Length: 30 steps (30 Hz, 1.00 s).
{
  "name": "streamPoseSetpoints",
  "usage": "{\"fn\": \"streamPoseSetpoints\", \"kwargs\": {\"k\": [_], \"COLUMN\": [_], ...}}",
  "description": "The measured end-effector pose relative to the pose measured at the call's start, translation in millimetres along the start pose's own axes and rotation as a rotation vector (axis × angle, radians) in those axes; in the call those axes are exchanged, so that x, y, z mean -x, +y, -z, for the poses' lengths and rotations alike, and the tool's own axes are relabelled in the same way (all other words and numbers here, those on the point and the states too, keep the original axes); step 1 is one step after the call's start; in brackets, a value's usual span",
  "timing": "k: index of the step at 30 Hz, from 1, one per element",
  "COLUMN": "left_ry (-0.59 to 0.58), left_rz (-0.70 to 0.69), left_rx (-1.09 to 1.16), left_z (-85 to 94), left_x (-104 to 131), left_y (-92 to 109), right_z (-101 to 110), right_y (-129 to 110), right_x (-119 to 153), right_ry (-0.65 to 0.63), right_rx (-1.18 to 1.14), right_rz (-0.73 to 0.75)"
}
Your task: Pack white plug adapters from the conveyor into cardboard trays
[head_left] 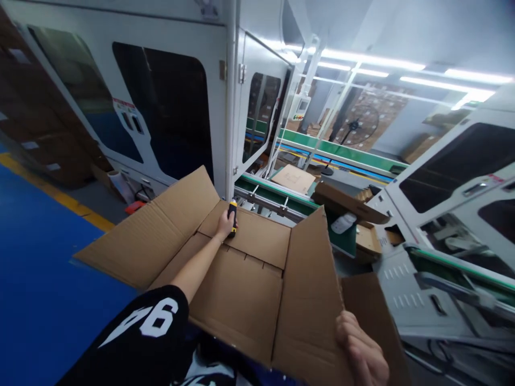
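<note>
The left hand (226,222) is closing its fingers around a black-and-yellow hand tool (232,227), holding it over the far panel of an open cardboard box (241,295); whether the tool is touching the cardboard I cannot tell. The tool's long axis is running nearly straight away from the person, its pale tip pointing forward and its yellow-edged butt facing back. The right hand (359,348) is curling into a fist over the outer edge of the right flap (308,305), gripping the cardboard, well apart from the left hand and nearer the body. The box is lying between and beneath the hands, its mouth facing up toward the person and its side folds running forward. The left flap (148,236) is slanting outward to the left of the left hand. Beyond the hands, a green conveyor (277,198) is stretching crosswise, and a white bottle (344,222) is resting forward of the right hand.
</note>
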<state>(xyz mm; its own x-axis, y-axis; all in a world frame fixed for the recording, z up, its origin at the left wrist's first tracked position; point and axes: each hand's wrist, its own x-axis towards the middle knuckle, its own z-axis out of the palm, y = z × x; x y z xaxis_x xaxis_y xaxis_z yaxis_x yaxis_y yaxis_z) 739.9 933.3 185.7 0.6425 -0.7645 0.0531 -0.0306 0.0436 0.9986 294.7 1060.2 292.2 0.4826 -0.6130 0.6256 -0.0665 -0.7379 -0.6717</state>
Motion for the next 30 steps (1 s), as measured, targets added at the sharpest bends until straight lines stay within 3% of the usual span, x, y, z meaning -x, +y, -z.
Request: {"fn": "streamPoseSetpoints", "kwargs": {"k": [3, 6, 9, 12, 14, 17, 18, 20, 22, 26, 28, 30], "left_ry": [0.003, -0.033, -0.125, -0.27, -0.393, -0.64, -0.731, -0.856, -0.862, -0.651, -0.613, -0.62], "left_rz": [0.0, 0.017, 0.057, 0.102, 0.137, 0.279, 0.337, 0.394, 0.294, -0.277, -0.504, -0.619], "left_rx": [0.022, 0.051, 0.082, 0.116, 0.148, 0.291, 0.338, 0.385, 0.349, 0.101, -0.036, -0.151], "left_z": [1.3, 4.1, 5.7, 4.9, 3.1, -8.7, -17.0, -40.0, -67.5, -117.9, -142.7, -171.1], "left_x": [-1, -2, 11, 51, 91, 159, 181, 221, 251, 280, 287, 289], "left_y": [5, 11, 24, 45, 60, 80, 85, 96, 108, 135, 148, 158], "right_z": [21, 10, -47, -112, -129, -120, -115, -111, -118, -121, -103, -71], "right_y": [23, 62, 100, 116, 106, 54, 31, -10, -37, -48, -43, -36], "right_x": [40, 83, 124, 141, 131, 93, 76, 39, 8, -14, -11, -6], "right_ry": [0.002, -0.156, -0.172, -0.106, 0.017, 0.384, 0.458, 0.481, 0.532, 0.838, 0.943, 0.982], "right_rx": [0.085, 0.215, 0.369, 0.357, 0.332, 0.369, 0.286, -0.057, -0.31, -0.552, -0.598, -0.585], "right_rz": [-0.266, -0.483, -0.619, -0.762, -0.818, -0.836, -0.808, -0.767, -0.749, -0.778, -0.762, -0.713]}}
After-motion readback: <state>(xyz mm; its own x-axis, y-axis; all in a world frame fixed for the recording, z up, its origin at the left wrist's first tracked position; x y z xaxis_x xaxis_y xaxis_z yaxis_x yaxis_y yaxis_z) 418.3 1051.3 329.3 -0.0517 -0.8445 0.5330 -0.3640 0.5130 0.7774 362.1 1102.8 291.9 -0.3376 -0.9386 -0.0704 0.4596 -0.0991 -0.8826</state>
